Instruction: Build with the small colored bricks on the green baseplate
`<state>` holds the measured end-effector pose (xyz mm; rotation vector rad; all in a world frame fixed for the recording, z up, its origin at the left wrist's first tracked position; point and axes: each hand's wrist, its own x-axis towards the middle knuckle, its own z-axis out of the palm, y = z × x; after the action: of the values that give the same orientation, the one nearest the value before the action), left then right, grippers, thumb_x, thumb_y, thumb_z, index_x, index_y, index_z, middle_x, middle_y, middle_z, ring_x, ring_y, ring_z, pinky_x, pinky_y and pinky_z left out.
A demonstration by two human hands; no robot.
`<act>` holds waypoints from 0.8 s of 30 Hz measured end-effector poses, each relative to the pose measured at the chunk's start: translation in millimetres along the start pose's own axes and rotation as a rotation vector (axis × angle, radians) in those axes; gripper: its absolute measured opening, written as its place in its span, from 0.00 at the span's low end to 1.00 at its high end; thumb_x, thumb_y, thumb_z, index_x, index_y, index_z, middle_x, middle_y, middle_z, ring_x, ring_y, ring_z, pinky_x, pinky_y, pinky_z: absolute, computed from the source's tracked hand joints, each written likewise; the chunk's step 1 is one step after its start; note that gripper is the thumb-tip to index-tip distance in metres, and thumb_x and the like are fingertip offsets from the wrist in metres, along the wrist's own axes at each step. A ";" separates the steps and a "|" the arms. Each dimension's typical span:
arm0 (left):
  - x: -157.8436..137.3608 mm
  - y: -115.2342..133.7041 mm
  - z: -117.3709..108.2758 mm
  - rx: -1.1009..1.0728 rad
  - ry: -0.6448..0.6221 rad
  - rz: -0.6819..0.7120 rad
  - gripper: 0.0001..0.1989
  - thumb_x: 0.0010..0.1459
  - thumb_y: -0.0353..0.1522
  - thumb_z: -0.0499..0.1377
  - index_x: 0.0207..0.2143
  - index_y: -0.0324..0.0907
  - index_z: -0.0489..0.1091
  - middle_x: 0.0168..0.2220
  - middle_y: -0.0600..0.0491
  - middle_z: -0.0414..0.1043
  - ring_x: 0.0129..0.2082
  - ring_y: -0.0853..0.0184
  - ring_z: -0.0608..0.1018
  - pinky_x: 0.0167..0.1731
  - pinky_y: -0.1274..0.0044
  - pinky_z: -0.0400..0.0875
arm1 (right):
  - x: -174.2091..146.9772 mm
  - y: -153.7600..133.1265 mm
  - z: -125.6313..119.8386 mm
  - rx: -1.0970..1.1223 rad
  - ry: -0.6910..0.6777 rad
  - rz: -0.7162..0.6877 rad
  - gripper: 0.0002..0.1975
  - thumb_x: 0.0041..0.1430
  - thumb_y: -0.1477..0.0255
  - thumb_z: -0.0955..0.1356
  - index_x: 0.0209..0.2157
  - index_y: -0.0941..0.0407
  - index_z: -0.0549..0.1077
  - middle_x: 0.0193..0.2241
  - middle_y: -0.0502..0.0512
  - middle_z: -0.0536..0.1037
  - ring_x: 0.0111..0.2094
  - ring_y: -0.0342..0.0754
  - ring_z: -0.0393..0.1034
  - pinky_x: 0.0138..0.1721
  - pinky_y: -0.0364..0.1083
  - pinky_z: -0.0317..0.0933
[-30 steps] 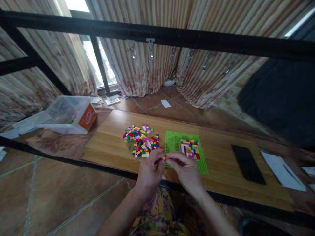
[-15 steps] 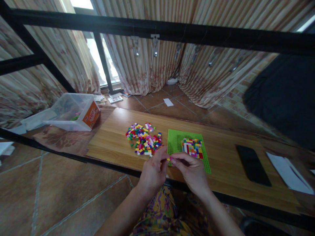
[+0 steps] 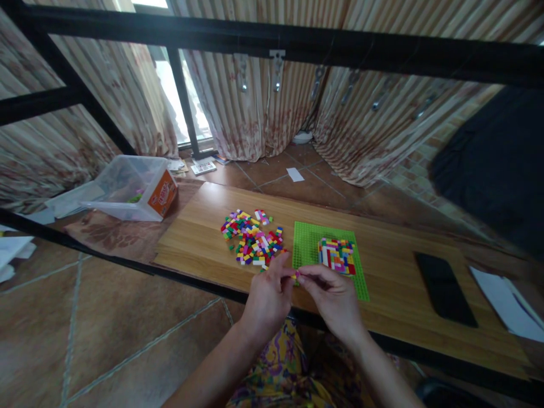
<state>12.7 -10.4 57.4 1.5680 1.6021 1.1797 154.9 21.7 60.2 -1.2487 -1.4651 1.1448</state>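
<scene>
My left hand (image 3: 272, 292) and my right hand (image 3: 334, 292) meet fingertip to fingertip over the near left edge of a green studded baseplate (image 3: 304, 241). Pinched between them are small toy bricks (image 3: 297, 274), one pink and one yellow; my right thumb and forefinger grip the pink one, my left fingers the yellow one. Whether the two are joined I cannot tell. On the plate's right part stands a block of many-coloured bricks (image 3: 337, 256), partly behind my right fingers. Left of the plate lies a loose pile of bricks (image 3: 255, 241) in mixed colours.
A clear plastic box (image 3: 127, 192) with an orange label stands on the left. To the right lie a black phone (image 3: 445, 289) and white paper (image 3: 505, 300) on the wooden board (image 3: 391, 255). A black metal bar (image 3: 255, 34) crosses in front, with clips hanging from it.
The whole view has shifted slightly, so things sit a little farther right. Both hands keep their pinch on the small bricks, with hardly any movement relative to the plate.
</scene>
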 end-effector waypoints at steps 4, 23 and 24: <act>-2.5 -7.9 4.8 0.023 0.029 -0.037 0.22 0.59 0.24 0.56 0.56 0.41 0.66 0.39 0.51 0.83 0.39 0.63 0.84 0.42 0.71 0.78 | -2.8 9.7 6.2 -0.005 -0.005 0.009 0.05 0.53 0.67 0.73 0.31 0.52 0.81 0.31 0.52 0.83 0.33 0.48 0.78 0.37 0.46 0.72; -12.2 -60.1 5.1 0.550 0.051 0.149 0.07 0.65 0.27 0.53 0.43 0.42 0.70 0.38 0.50 0.77 0.40 0.61 0.78 0.41 0.71 0.74 | 65.1 49.7 29.4 -0.793 -0.204 -0.252 0.09 0.62 0.76 0.67 0.41 0.57 0.78 0.39 0.58 0.77 0.41 0.51 0.73 0.45 0.48 0.64; -10.9 -60.5 4.3 0.538 0.065 0.149 0.07 0.65 0.27 0.54 0.42 0.42 0.70 0.38 0.50 0.77 0.40 0.61 0.77 0.41 0.71 0.74 | 66.2 50.4 30.7 -0.812 -0.212 -0.251 0.08 0.62 0.76 0.67 0.40 0.56 0.78 0.38 0.57 0.77 0.41 0.50 0.72 0.45 0.47 0.63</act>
<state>-9.2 -14.8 0.0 2.0269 1.9865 0.9203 126.8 87.9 8.2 -1.4228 -2.3002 0.5154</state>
